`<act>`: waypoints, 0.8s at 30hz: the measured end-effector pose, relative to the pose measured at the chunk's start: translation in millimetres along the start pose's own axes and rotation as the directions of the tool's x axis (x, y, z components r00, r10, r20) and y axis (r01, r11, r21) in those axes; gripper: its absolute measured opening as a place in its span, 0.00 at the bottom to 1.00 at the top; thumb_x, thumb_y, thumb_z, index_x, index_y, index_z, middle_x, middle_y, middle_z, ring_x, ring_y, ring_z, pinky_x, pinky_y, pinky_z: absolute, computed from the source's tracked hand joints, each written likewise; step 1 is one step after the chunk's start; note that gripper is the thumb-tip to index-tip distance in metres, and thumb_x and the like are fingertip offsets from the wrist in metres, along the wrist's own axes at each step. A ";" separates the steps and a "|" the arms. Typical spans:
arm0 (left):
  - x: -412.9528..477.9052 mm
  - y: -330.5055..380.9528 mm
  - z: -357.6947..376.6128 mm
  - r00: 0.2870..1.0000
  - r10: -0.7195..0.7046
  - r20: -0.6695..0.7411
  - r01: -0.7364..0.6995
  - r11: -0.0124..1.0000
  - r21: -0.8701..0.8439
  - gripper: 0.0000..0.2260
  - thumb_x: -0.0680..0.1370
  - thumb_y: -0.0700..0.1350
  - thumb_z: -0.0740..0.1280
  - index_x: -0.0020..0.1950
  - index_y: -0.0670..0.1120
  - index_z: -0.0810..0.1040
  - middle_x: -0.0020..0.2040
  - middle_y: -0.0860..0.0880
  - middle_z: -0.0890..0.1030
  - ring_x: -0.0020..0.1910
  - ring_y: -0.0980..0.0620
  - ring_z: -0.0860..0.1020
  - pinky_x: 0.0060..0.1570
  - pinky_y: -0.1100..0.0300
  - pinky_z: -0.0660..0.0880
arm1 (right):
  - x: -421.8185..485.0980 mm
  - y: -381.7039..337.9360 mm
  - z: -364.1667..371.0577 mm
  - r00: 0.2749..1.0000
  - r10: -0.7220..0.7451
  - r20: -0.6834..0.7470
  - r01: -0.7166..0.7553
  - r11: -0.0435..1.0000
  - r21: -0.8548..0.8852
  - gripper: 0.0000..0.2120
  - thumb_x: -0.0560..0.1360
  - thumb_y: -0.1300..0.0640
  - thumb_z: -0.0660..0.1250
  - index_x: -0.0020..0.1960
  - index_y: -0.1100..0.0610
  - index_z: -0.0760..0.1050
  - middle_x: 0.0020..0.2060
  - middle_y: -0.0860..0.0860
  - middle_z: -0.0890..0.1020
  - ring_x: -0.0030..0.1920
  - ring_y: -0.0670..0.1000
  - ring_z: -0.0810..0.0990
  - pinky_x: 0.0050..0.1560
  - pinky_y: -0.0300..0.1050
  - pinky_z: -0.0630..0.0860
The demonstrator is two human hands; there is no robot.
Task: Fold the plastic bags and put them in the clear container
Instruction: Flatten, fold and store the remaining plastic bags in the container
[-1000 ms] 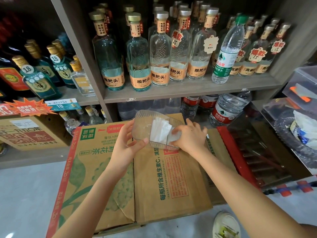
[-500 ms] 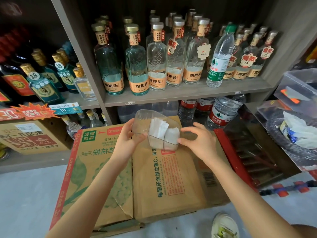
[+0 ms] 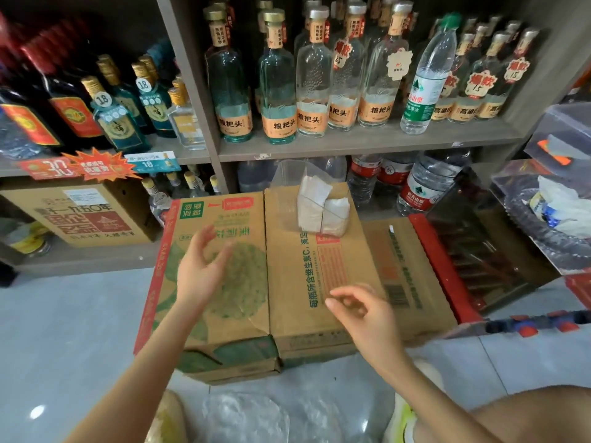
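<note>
**Both hands free over the carton, container at its far edge**

A grey wooden shelf unit point(image 3: 351, 145) fills the wall behind the cardboard carton point(image 3: 287, 282). Pale grey floor tiles point(image 3: 73, 330) spread to the carton's left and in front of it. The carton sits on that floor with its top flaps closed. Its right flap carries green print reading "每瓶所含维生素C"; its left flap has a green leaf design and a red border.

Right of the carton stands a red crate point(image 3: 438, 260), and beyond that a clear bin point(image 3: 511, 187). Left of the carton, on a low shelf, a brown box point(image 3: 80, 215) shows red printing upside down.

On the board above and behind the carton stand tall glass bottles point(image 3: 311, 91) with orange labels reading "粮把头". Some are hung with tags marked "25" and "15", and a green-capped water bottle point(image 3: 425, 84) stands beside them. Further left of the carton, teal bottles point(image 3: 112, 113) wear round "18" tags above a starburst price sign. Directly behind the carton are big water jugs point(image 3: 422, 183) with red labels marked "5L".

The left hand point(image 3: 201, 266) hovers over the carton's left flap, fingers spread and relaxed, holding nothing. The right hand point(image 3: 367, 314) hangs over the carton's near right part, fingers loosely curled, also empty.

The clear container point(image 3: 284, 174) stands on the carton's far edge, apart from both hands, with white folded bags point(image 3: 315, 193) upright inside. Loose plastic bags point(image 3: 243, 414) lie on the floor just in front of the carton.
</note>
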State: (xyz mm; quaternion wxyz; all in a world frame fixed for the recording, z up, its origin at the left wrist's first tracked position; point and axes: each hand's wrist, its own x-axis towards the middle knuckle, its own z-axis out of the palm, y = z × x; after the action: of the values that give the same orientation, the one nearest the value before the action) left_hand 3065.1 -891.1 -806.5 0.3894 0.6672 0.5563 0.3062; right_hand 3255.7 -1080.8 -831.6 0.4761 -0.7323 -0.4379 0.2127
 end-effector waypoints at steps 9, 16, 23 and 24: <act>-35.3 -100.5 -40.3 0.980 0.156 0.127 -0.200 0.719 0.665 0.34 0.76 0.68 0.42 0.75 0.54 0.65 0.77 0.45 0.62 0.77 0.44 0.55 0.76 0.48 0.49 | -69.4 52.8 85.3 0.959 -0.273 0.071 0.281 0.901 -0.331 0.12 0.75 0.47 0.64 0.41 0.54 0.80 0.40 0.46 0.79 0.38 0.43 0.77 0.33 0.35 0.71; -35.8 -107.3 -32.2 0.971 0.232 0.064 -0.208 0.675 0.707 0.29 0.79 0.64 0.46 0.73 0.52 0.70 0.75 0.43 0.66 0.76 0.41 0.59 0.75 0.47 0.52 | -107.1 153.0 158.7 0.778 0.440 0.448 -0.072 0.771 -0.632 0.27 0.74 0.38 0.64 0.67 0.51 0.72 0.61 0.47 0.77 0.62 0.50 0.74 0.56 0.39 0.70; -33.0 -115.8 -26.7 0.945 0.328 0.011 -0.241 0.671 0.702 0.27 0.80 0.62 0.50 0.71 0.49 0.73 0.72 0.41 0.70 0.73 0.39 0.63 0.72 0.42 0.59 | -117.9 195.9 226.7 0.555 0.749 0.362 -0.268 0.573 -0.775 0.34 0.74 0.38 0.65 0.73 0.54 0.62 0.67 0.53 0.73 0.67 0.56 0.69 0.62 0.48 0.68; -33.1 -116.5 -26.1 0.940 0.342 0.005 -0.247 0.668 0.702 0.27 0.80 0.62 0.50 0.71 0.49 0.73 0.72 0.41 0.70 0.73 0.38 0.64 0.72 0.42 0.60 | -116.3 201.8 234.2 0.536 0.767 0.353 -0.308 0.567 -0.764 0.35 0.74 0.39 0.65 0.74 0.54 0.60 0.68 0.54 0.72 0.68 0.57 0.69 0.62 0.48 0.68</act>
State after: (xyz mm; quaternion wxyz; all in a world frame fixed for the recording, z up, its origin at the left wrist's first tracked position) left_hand 2978.0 -909.9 -892.6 0.0203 0.8239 0.5382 0.1764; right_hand 3112.4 -1092.1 -1129.0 -0.0764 -0.8216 -0.3504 0.4432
